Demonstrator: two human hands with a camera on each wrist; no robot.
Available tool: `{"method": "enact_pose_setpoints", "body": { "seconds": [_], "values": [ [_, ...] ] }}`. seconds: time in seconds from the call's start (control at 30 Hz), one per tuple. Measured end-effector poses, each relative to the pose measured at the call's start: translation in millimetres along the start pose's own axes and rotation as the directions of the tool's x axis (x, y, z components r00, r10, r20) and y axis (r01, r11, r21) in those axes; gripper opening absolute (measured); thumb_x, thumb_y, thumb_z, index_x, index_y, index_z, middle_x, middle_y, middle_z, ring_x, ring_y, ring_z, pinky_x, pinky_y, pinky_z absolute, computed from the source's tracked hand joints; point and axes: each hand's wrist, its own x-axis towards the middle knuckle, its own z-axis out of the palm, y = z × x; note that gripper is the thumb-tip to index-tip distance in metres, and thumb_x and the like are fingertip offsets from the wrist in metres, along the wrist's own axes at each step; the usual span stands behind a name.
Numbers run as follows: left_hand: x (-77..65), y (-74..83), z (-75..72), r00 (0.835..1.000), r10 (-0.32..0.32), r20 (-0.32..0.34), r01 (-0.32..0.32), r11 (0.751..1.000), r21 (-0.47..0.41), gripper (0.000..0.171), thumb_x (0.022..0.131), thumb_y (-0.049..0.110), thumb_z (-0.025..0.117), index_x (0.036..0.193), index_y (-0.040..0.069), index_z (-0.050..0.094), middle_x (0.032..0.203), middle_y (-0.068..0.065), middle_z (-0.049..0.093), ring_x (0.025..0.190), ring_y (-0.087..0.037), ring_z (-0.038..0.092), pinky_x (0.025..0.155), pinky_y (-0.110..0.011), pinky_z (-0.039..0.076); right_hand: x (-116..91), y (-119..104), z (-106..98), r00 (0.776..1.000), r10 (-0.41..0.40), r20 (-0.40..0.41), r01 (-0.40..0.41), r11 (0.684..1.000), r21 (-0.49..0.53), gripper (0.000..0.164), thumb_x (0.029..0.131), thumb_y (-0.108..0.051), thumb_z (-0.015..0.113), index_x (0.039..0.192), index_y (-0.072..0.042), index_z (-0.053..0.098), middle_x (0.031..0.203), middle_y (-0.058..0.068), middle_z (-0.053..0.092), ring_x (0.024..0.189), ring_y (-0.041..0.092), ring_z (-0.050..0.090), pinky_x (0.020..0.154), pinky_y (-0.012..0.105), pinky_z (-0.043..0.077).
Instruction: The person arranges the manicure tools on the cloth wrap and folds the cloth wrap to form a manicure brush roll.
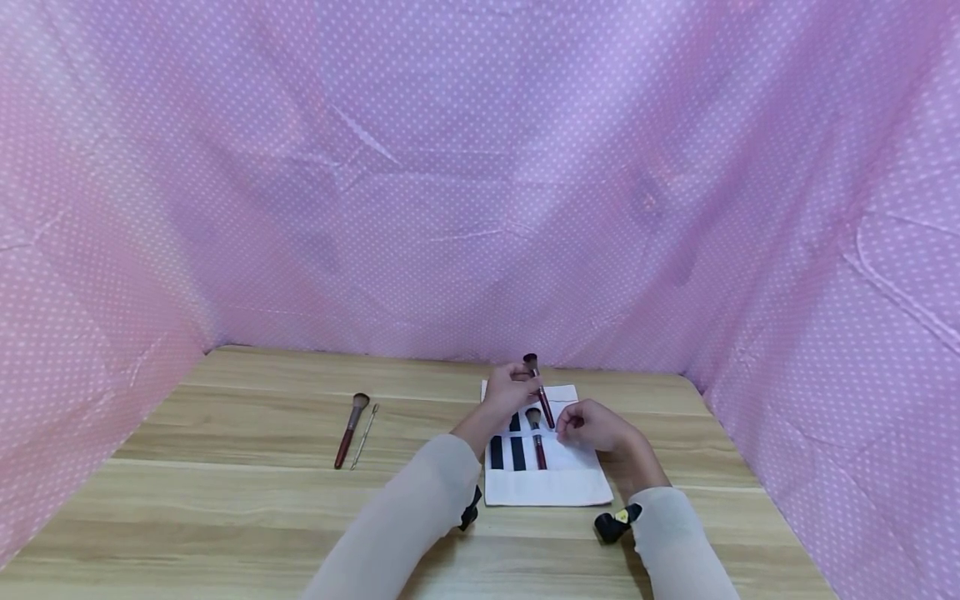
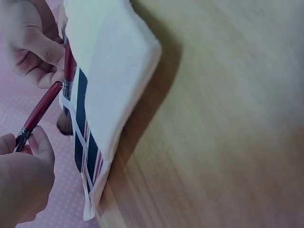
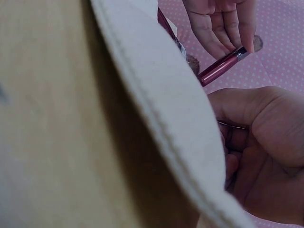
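My left hand (image 1: pixel 512 390) pinches a makeup brush (image 1: pixel 544 404) by its metal collar, red handle pointing down and bristles up. It hovers above a white cloth brush roll (image 1: pixel 547 489) with dark stripes. My right hand (image 1: pixel 596 425) is at the roll's right part, fingers curled, pinching the thin white band (image 2: pixel 68 102) that crosses it; the fingertips are partly hidden. Another makeup brush (image 1: pixel 539 442) lies in the roll under that band, bristles toward the far end. In the right wrist view the roll's edge (image 3: pixel 156 95) covers part of the right fingers (image 3: pixel 232 164).
Left of the roll, a red-handled makeup brush (image 1: pixel 351 429) and a thin metal tool (image 1: pixel 365 435) lie side by side on the wooden table (image 1: pixel 225 500). Pink dotted cloth (image 1: pixel 480 208) hangs behind the table and at both sides.
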Motion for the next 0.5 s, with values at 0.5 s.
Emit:
{"method": "enact_pose_setpoints", "body": {
  "seconds": [0.5],
  "values": [
    [4.9, -10.0, 0.5, 1.000, -0.003, 0.024, 0.000, 0.995, 0.102, 0.021, 0.094, -0.001, 0.071, 0.114, -0.005, 0.066, 0.100, -0.010, 0.065, 0.086, -0.019, 0.069, 0.076, -0.028, 0.062, -0.6, 1.0, -1.3, 1.000, -0.029, 0.006, 0.029, 1.000, 0.000, 0.020, 0.090, 0.012, 0.059, 0.089, -0.004, 0.071, 0.082, 0.004, 0.063, 0.078, 0.017, 0.054, 0.070, 0.023, 0.045]
  ]
}}
